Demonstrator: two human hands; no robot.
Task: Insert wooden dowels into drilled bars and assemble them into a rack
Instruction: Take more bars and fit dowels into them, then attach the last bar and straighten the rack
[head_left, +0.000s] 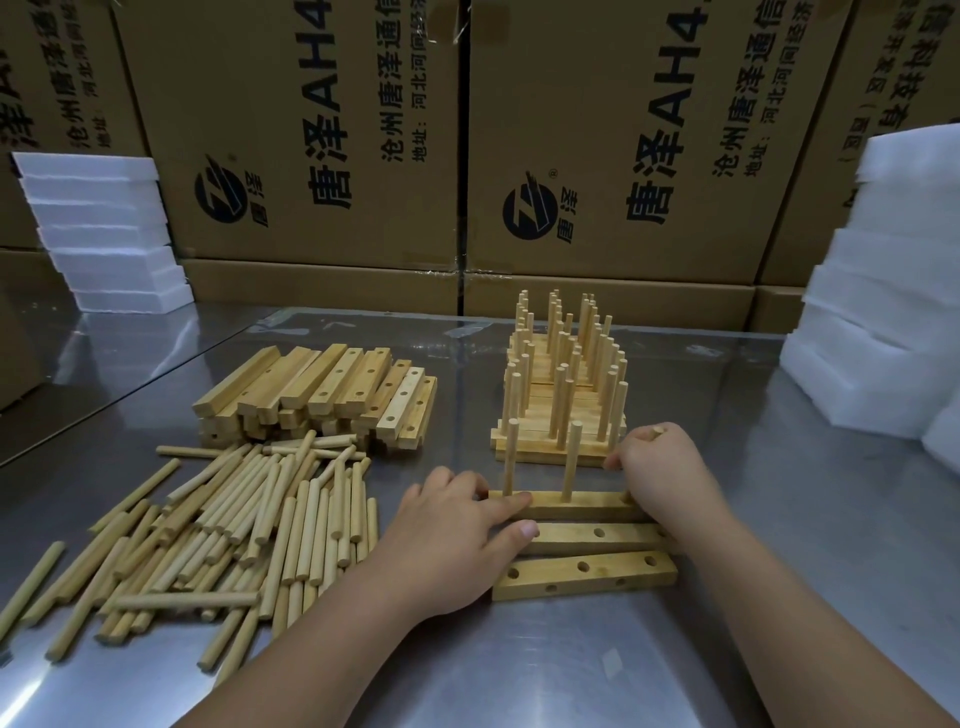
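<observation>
The right hand (657, 467) is closed around a dowel (658, 430) whose tip pokes out above the fist, seemingly at the right end of the farthest bar (576, 505), while the left hand (449, 525) lies with fingers spread, forefinger pressing that bar's left end beside the first of two upright dowels (511, 457) already seated. Three drilled bars lie side by side on the steel table (519, 675), two with holes empty; left lies a loose dowel pile (208, 530), behind it stacked bars (322, 395) and finished racks (563, 384).
</observation>
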